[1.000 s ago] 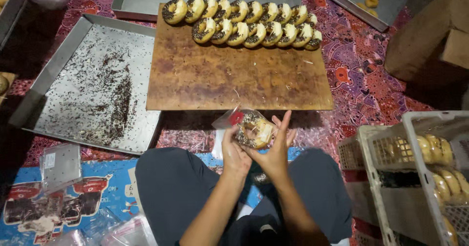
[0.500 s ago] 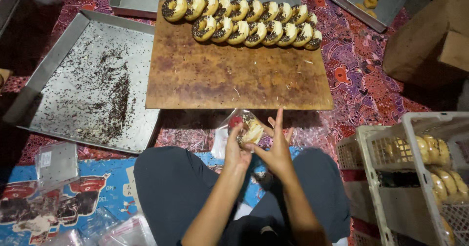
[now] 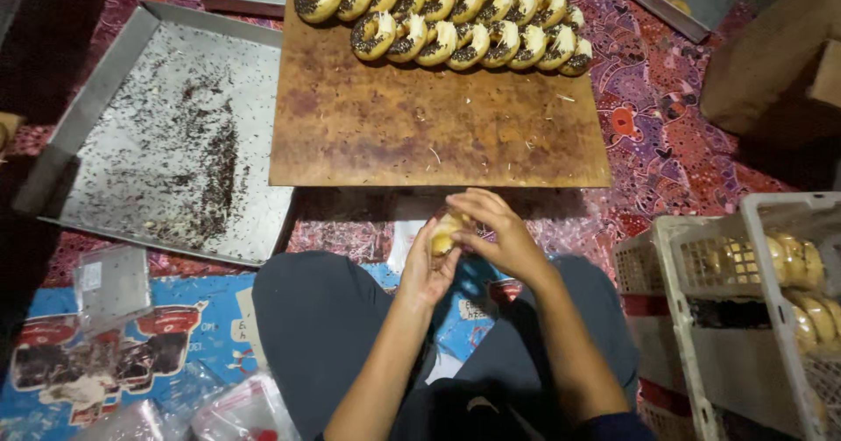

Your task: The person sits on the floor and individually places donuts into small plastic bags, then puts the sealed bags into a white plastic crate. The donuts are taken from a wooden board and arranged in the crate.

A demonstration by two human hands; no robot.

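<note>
Patterned red cloth covers the floor, with a wooden board (image 3: pixel 438 121) at centre frame carrying two rows of chocolate-topped doughnuts (image 3: pixel 442 21) along its top edge. Just below the board, your left hand (image 3: pixel 427 266) and right hand (image 3: pixel 499 239) are together, both closed around one wrapped doughnut (image 3: pixel 445 229). A sprinkle-strewn metal tray (image 3: pixel 166 134) lies left; a white crate (image 3: pixel 745 310) sits lower right.

Doughnuts (image 3: pixel 447 21) line the far edge of the board (image 3: pixel 438 126), a tray (image 3: pixel 166 134) lies to its left, a crate (image 3: pixel 745 318) sits near right, and both hands (image 3: pixel 464 248) meet just near of the board.
</note>
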